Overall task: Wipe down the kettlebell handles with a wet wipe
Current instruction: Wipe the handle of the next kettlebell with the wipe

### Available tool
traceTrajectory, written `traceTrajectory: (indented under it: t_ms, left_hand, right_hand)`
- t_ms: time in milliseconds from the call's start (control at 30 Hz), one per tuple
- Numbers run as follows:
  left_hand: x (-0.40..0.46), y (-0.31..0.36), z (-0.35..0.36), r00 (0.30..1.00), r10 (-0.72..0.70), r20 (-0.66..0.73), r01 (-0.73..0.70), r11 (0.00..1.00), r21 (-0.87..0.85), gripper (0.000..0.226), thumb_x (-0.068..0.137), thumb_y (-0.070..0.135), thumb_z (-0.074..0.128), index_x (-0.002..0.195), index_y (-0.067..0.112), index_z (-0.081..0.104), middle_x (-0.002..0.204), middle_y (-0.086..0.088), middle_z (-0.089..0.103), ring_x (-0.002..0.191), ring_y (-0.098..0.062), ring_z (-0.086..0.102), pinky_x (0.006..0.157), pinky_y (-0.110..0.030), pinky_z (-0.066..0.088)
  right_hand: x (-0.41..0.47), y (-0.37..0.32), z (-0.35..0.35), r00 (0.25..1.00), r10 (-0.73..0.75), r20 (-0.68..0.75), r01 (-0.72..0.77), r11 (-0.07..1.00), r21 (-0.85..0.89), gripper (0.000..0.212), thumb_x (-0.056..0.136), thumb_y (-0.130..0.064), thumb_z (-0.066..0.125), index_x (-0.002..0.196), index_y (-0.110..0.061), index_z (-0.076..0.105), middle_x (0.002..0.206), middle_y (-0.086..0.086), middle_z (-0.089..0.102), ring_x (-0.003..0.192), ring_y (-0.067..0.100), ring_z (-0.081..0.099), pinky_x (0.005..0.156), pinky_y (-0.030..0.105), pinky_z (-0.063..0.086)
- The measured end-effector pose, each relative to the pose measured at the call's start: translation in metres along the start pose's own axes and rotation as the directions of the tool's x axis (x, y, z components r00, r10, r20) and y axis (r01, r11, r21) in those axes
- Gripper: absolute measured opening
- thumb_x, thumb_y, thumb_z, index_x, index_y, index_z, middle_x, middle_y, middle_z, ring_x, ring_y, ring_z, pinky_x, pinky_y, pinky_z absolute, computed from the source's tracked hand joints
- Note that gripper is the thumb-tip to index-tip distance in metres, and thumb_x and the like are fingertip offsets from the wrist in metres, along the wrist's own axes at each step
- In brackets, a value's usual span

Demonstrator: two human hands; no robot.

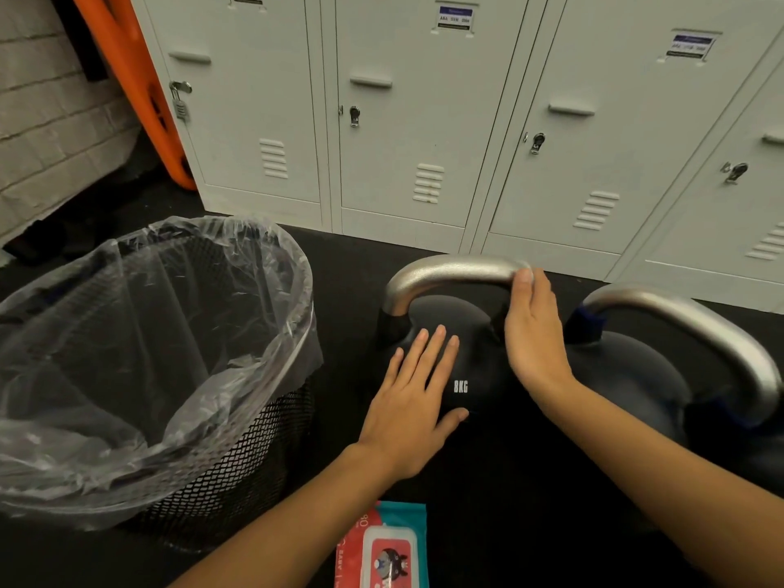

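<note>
A black kettlebell marked 8KG [475, 367] stands on the dark floor, its silver handle [445, 273] arching over it. My left hand [418, 401] lies flat on the bell's body with straight fingers. My right hand [532, 328] is at the right end of that handle, fingers wrapped round it and thumb on top. No wipe shows in either hand. A second kettlebell [645, 375] with a silver handle [695, 333] stands to the right. A red and teal pack of wet wipes [386, 549], lid closed, lies on the floor by my left forearm.
A black mesh waste bin [263, 443] lined with a clear plastic bag stands to the left, close to the 8KG kettlebell. A row of grey lockers [424, 120] runs along the back. An orange frame [140, 91] leans against the brick wall at left.
</note>
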State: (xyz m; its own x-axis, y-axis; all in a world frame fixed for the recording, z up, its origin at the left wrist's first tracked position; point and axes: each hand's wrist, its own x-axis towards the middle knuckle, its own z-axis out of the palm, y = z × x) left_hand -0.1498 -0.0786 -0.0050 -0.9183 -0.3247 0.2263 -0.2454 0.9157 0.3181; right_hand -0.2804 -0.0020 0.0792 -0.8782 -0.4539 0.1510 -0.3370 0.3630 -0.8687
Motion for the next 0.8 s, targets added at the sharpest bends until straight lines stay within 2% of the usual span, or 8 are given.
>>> traceTrajectory:
  t_ms: [67,133,233,300,433,600,700,800]
  left_hand:
    - [0.0,0.0,0.0,1.0,-0.001,0.001,0.001,1.0,0.005,0.082,0.097,0.051,0.04,0.147,0.029,-0.021,0.155,0.008,-0.026,0.142,-0.011,-0.028,0.114,-0.032,-0.014]
    - [0.0,0.0,0.001,1.0,0.002,-0.003,-0.002,1.0,-0.001,0.082,0.097,0.051,0.04,0.148,0.029,-0.02,0.156,0.007,-0.026,0.142,-0.011,-0.028,0.115,-0.033,-0.014]
    - [-0.001,0.0,0.002,1.0,0.0,0.002,0.0,1.0,-0.002,0.082,0.097,0.052,0.039,0.148,0.028,-0.021,0.156,0.007,-0.028,0.141,-0.01,-0.03,0.115,-0.033,-0.014]
    - [-0.001,0.0,0.002,1.0,0.004,0.003,-0.004,1.0,-0.008,0.082,0.097,0.053,0.039,0.147,0.029,-0.021,0.156,0.008,-0.028,0.14,-0.009,-0.031,0.116,-0.033,-0.014]
    - [0.0,-0.001,0.001,1.0,0.01,-0.002,-0.01,1.0,-0.011,0.081,0.097,0.053,0.038,0.147,0.029,-0.02,0.156,0.008,-0.027,0.141,-0.009,-0.03,0.115,-0.033,-0.014]
    - [0.0,-0.001,0.001,1.0,0.009,-0.004,-0.009,1.0,-0.007,0.082,0.097,0.053,0.039,0.148,0.029,-0.02,0.156,0.007,-0.027,0.141,-0.01,-0.03,0.114,-0.032,-0.015]
    - [0.0,-0.001,0.001,1.0,0.008,-0.001,-0.008,1.0,-0.006,0.083,0.096,0.051,0.042,0.149,0.029,-0.018,0.157,0.008,-0.025,0.142,-0.01,-0.028,0.115,-0.033,-0.013]
    - [-0.001,0.0,0.001,1.0,0.011,-0.009,-0.011,1.0,-0.001,0.083,0.096,0.051,0.042,0.148,0.029,-0.02,0.156,0.008,-0.025,0.142,-0.01,-0.028,0.114,-0.032,-0.015]
  right_hand:
    - [0.001,-0.002,-0.003,0.995,0.095,0.006,-0.095,0.993,0.073,0.048,0.105,-0.047,0.016,0.139,-0.025,0.04,0.136,0.002,0.044,0.112,0.01,0.039,0.096,0.027,0.024]
    - [0.002,-0.009,-0.001,0.998,0.069,-0.003,-0.068,0.995,0.066,0.048,0.105,-0.047,0.018,0.138,-0.022,0.041,0.136,0.003,0.042,0.113,0.01,0.038,0.095,0.026,0.024]
    - [-0.003,-0.018,0.009,0.983,-0.182,-0.013,0.18,0.979,-0.093,0.048,0.105,-0.047,0.022,0.141,-0.023,0.041,0.143,0.003,0.037,0.136,0.02,0.033,0.106,0.031,0.027]
    - [-0.008,-0.014,0.014,0.943,-0.324,0.069,0.331,0.91,-0.249,0.049,0.105,-0.044,0.023,0.151,-0.029,0.032,0.159,0.003,0.023,0.151,0.02,0.007,0.122,0.038,0.01]
    - [-0.017,0.005,0.014,0.878,-0.458,0.142,0.478,0.815,-0.328,0.048,0.107,-0.036,0.025,0.153,-0.042,0.011,0.165,-0.005,0.001,0.148,0.009,-0.015,0.122,0.042,-0.001]
    - [-0.018,-0.003,0.022,0.974,-0.226,0.021,0.226,0.974,-0.017,0.048,0.107,-0.04,0.02,0.152,-0.04,0.002,0.164,-0.011,-0.008,0.146,0.003,-0.017,0.122,0.038,-0.005]
    - [0.006,-0.011,0.014,0.993,0.044,-0.112,-0.031,0.993,0.113,0.047,0.107,-0.04,0.021,0.149,-0.025,0.037,0.156,0.001,0.032,0.147,0.019,0.021,0.119,0.035,0.014]
    - [0.042,-0.005,-0.003,0.933,0.358,-0.032,-0.345,0.916,0.206,0.057,0.103,-0.049,0.022,0.128,-0.012,0.058,0.128,0.011,0.058,0.119,0.026,0.052,0.105,0.037,0.032]
